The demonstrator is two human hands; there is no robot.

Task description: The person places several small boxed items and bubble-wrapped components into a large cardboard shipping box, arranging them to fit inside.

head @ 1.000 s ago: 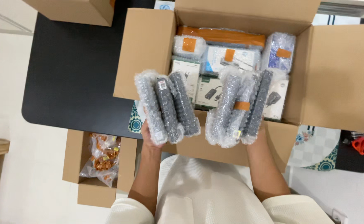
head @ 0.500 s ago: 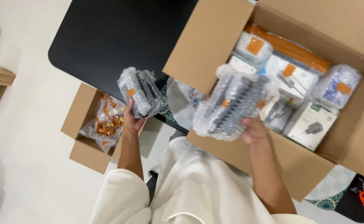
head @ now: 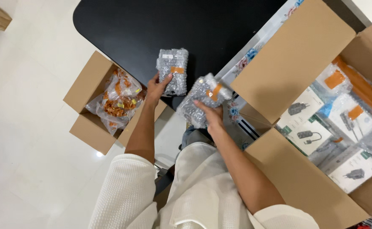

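Presently, one bubble-wrapped bundle [head: 173, 71] is gripped by the left hand [head: 155, 89] over the black desk [head: 122, 29] (small open carton [head: 93, 108] at eight o'clock); another bubble-wrapped packet [head: 198, 99] is clasped by the right hand [head: 211, 116].

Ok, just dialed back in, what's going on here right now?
A person in a white top holds one bubble-wrapped bundle in each hand. The left hand grips a bundle sealed with orange tape over the black table; the right hand holds a second bubble-wrapped bundle at the table's edge. To the right, a large open cardboard box is full of small packaged goods. On the floor at left, a smaller open box holds bags of orange items.
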